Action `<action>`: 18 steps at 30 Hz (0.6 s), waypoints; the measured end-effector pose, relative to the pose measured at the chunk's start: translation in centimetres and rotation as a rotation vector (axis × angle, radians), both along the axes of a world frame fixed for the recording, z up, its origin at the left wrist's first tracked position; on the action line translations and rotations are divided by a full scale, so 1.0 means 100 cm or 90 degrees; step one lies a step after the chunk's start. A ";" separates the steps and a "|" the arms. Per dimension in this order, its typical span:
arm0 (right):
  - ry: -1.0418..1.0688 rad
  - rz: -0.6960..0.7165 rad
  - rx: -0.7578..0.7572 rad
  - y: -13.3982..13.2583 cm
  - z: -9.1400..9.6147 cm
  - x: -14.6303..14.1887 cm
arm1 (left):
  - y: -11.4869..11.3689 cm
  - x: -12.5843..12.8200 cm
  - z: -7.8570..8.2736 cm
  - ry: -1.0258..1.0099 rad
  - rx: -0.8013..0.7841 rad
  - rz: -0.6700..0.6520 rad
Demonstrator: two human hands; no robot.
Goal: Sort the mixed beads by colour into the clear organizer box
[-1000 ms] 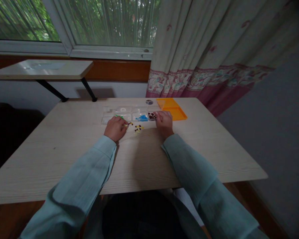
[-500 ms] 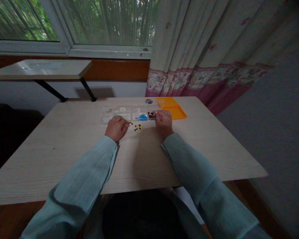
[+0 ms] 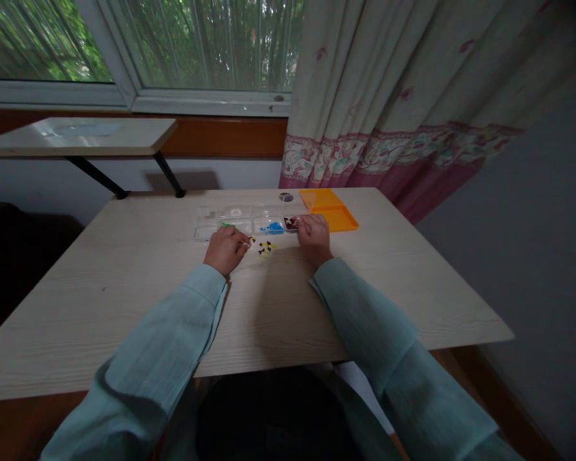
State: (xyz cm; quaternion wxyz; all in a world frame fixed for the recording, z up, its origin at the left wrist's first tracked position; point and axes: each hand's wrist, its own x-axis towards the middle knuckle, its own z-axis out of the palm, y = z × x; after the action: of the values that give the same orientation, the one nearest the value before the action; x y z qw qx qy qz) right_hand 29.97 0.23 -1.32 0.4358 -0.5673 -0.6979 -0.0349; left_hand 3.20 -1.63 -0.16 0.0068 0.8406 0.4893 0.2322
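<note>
Brown pieces (image 3: 288, 223) lie at ten o'clock from the right hand (image 3: 315, 237), seemingly for reach; whether its or the left hand's (image 3: 225, 248) fingers grip anything, I cannot tell.

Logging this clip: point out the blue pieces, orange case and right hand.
Blue pieces (image 3: 273, 228): head view, pile's middle.
Orange case (image 3: 342, 219): head view, near half.
Right hand (image 3: 315, 237): head view, back of hand.

We find the room dim, daylight coming through the window (image 3: 211, 51) beyond the table (image 3: 403, 275). Glare whitens patches of the shelf (image 3: 105, 131) above the table's far left. We see a soft shadow (image 3: 283, 307) down the table's middle. Small pieces (image 3: 267, 246) on the table's far half look blurred, and the curtain (image 3: 388, 77) beyond it stretches rightward into darkness.
</note>
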 end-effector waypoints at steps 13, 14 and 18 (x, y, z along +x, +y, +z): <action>0.007 0.003 -0.008 -0.001 0.003 -0.001 | 0.003 0.008 -0.005 -0.021 0.008 -0.007; 0.007 0.004 -0.008 -0.001 0.002 -0.001 | 0.003 0.008 -0.005 -0.031 0.009 -0.008; 0.000 0.000 -0.015 0.000 0.001 0.000 | 0.004 0.006 -0.006 -0.108 0.022 -0.005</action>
State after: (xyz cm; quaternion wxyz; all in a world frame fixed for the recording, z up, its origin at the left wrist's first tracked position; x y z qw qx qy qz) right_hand 29.92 0.19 -1.21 0.4289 -0.5726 -0.6982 -0.0265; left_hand 3.82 -1.24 -0.81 0.0348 0.8201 0.4794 0.3106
